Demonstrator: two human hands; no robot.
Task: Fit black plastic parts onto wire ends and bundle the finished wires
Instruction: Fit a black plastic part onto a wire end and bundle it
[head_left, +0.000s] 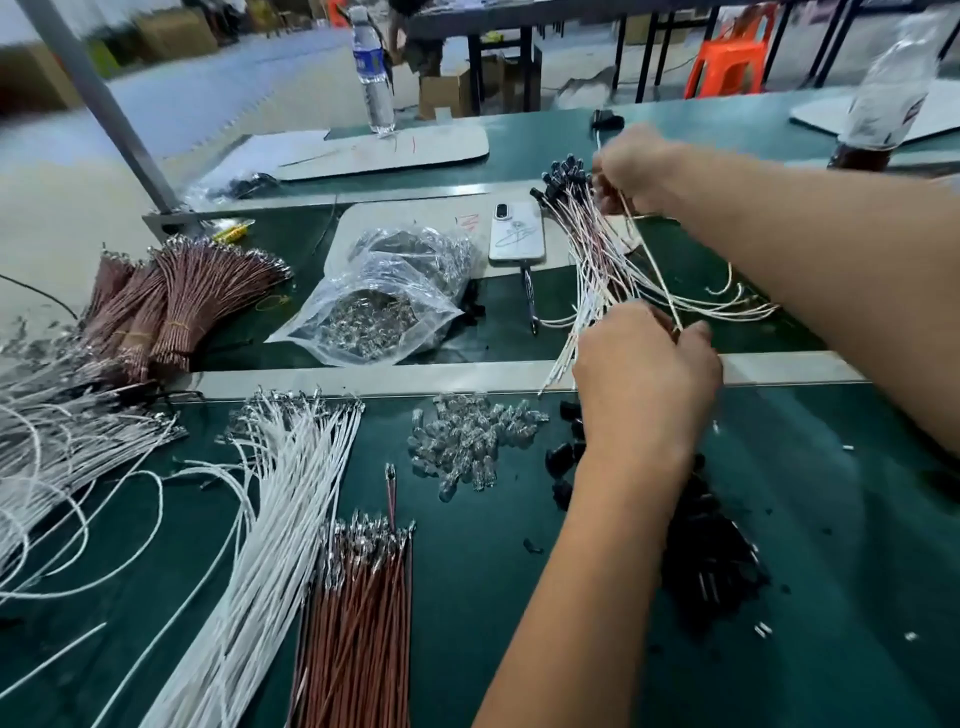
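A sheaf of finished wires (592, 244), white and reddish with black plastic parts (563, 179) on their far ends, slants across the green bench. My left hand (644, 374) grips the near end of the sheaf. My right hand (631, 166) holds the far end just behind the black parts and pinches a single pale wire (652, 260) stretched between both hands. Loose black plastic parts (701, 545) lie heaped under my left forearm. Bare white wires (280, 499) and brown wires (358, 587) lie at the front left.
A pile of small clear bulbs (467, 447) sits centre front. Plastic bags of metal terminals (374, 301), a white phone (517, 231) and a pen (530, 296) lie in the sunken middle channel. Tied brown wire bundles (166, 306) rest at left. Two water bottles (374, 73) stand at the back.
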